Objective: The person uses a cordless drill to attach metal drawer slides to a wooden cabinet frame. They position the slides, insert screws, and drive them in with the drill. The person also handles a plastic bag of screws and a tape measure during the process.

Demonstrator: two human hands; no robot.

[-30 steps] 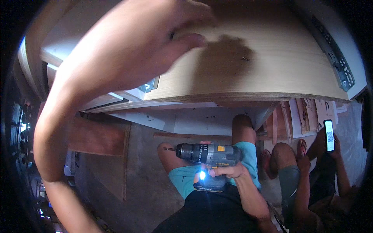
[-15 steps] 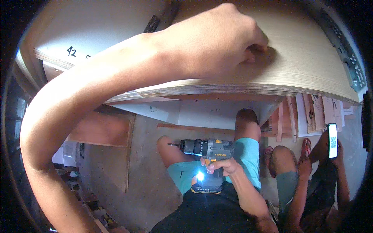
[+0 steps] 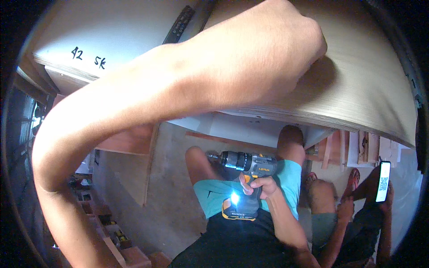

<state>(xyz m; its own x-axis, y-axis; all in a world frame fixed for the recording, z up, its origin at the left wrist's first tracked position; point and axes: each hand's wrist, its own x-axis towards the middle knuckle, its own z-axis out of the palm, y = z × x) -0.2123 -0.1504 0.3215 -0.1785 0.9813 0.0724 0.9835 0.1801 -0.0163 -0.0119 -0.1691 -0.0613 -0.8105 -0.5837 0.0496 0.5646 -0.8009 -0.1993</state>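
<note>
My left hand (image 3: 277,49) reaches across the wood-grain panel (image 3: 357,94), seen from its back as a fist. The curled fingers are hidden beneath it, so whatever they pinch cannot be made out. Low over my lap, my right hand (image 3: 264,186) grips a grey and black cordless drill (image 3: 261,165) by its handle. The drill's chuck and bit (image 3: 213,157) point left, and its lamp (image 3: 235,198) is lit above the battery.
A white panel (image 3: 129,31) with black handwriting lies at the upper left; a dark metal rail (image 3: 179,24) is beside it. At the right, another person's hand (image 3: 388,196) holds a phone (image 3: 383,182). Wood strips (image 3: 335,149) stand behind that person.
My left hand has moved right and turned, so its fingers no longer show. The drill in my right hand has shifted slightly right, and the panel's edge appears lower in view.
</note>
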